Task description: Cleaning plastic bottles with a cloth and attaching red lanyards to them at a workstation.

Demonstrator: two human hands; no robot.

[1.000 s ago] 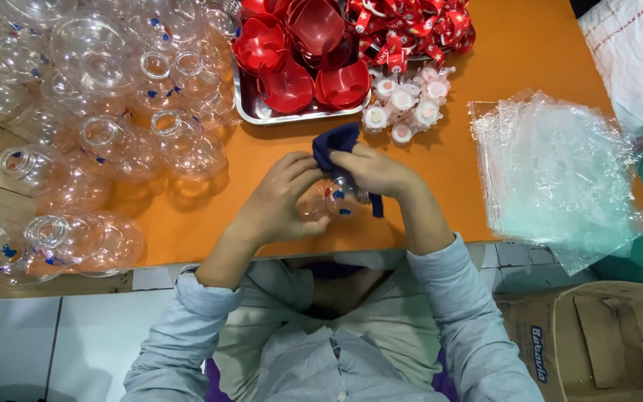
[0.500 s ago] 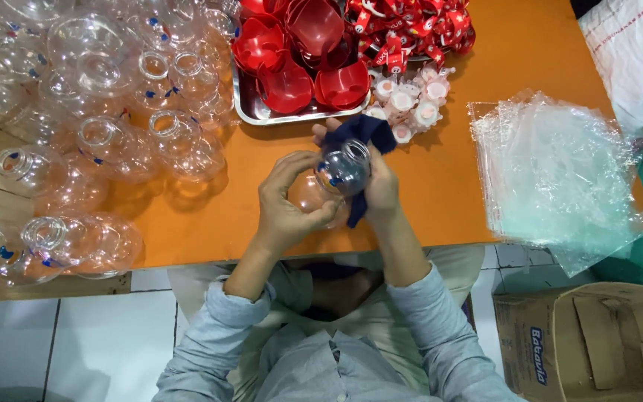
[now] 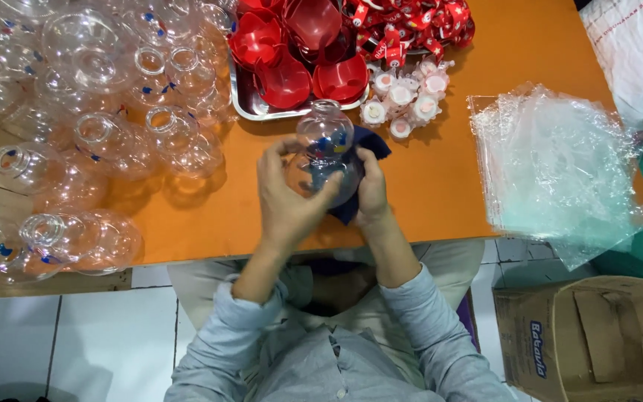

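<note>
Left hand point(image 3: 286, 195) wraps clear round plastic jar point(image 3: 324, 152), fingers curled on its side. Right hand point(image 3: 372, 187) presses dark blue cloth point(image 3: 355, 199) against jar, fingers closed on both. Jar held above orange table point(image 3: 448, 186), just before metal tray point(image 3: 251, 108) of red lids point(image 3: 286, 74). Empty clear jars point(image 3: 106, 126) heaped left; clear plastic bags point(image 3: 556, 167) stacked right.

the person wears a light grey-blue shirt with long sleeves and small buttons down the front, low in the middle of the frame. the cuffs sit a bit above the wrists. the left hand point(image 3: 286, 199) and right hand point(image 3: 372, 190) are bare, with no rings or watch. pale tan trousers show beneath.
</note>
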